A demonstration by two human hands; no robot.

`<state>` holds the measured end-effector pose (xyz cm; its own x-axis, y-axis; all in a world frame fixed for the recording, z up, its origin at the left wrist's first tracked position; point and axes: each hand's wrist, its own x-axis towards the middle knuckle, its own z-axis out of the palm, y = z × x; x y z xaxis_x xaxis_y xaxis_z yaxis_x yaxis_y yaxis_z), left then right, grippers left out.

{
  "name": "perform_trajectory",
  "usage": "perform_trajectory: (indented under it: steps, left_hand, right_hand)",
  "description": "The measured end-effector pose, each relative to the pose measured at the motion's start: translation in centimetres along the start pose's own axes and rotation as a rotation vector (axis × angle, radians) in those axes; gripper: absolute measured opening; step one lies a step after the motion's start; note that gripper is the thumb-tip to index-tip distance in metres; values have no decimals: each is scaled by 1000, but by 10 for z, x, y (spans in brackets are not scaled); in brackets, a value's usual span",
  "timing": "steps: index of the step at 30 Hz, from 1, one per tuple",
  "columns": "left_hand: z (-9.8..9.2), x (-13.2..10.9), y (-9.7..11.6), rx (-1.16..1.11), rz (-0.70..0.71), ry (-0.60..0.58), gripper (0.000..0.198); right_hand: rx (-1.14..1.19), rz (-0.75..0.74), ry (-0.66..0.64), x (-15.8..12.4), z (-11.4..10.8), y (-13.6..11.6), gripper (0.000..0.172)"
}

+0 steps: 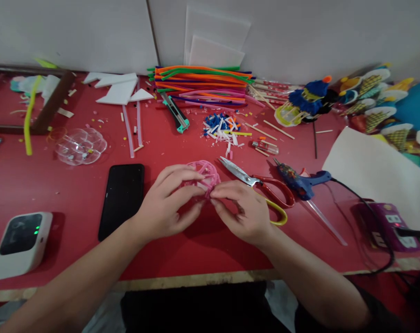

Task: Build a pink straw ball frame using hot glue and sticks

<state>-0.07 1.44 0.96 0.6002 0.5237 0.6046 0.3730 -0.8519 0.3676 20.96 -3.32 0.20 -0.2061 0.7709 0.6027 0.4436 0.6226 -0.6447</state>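
Note:
A small pink openwork piece [208, 170], built of curved strips like bent straws, is held just above the red table between both hands. My left hand [170, 196] curls around its left side, fingers closed on it. At its lower right edge, my right hand [244, 208] pinches with thumb and forefinger. Whether a smaller bit sits in that pinch is hidden. Scissors [256, 180] with red and yellow handles lie just beyond my right hand. A black phone [122, 199] rests left of my left hand.
A blue glue gun [301, 180] and purple power socket [388, 226] stand right, joined by a cord. Behind lie coloured straws [203, 85], a cutter [175, 113], cut bits [222, 127] and a clear tray [81, 147]. A white device [21, 245] sits front left.

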Motion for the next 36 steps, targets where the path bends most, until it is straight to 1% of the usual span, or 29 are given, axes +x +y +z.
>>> perform_trajectory:
  steps: [4,10,12,17,21,26,28,33,36]
  left_hand:
    - [1,1,0,-51,-11,15,22]
    - [0,2,-1,-158,-80,21,12]
    - [0,2,-1,-173,-93,20,11]
    - [1,2,0,-180,-91,21,13]
    - [2,1,0,-150,-94,27,12]
    - [-2,1,-2,-114,-106,11,11]
    - [-4,2,-2,-119,-119,1,9]
    - [-5,3,0,-111,-139,-31,8]
    - [-3,2,0,-102,-135,-30,8]
  right_hand:
    - [-3,-18,1,1,0,-1,21]
    - [-58,-6,127,2,0,-2,18]
    - [-47,6,142,2,0,-2,16]
    - [-22,39,72,3,0,-4,12]
    - [-15,9,42,3,-1,-3,15]
    - [13,-20,16,3,-3,-1,21]
    - [15,3,17,4,-3,-1,21]
    - [0,115,-10,4,-5,-2,22]
    - [36,131,-23,3,-4,-1,22]
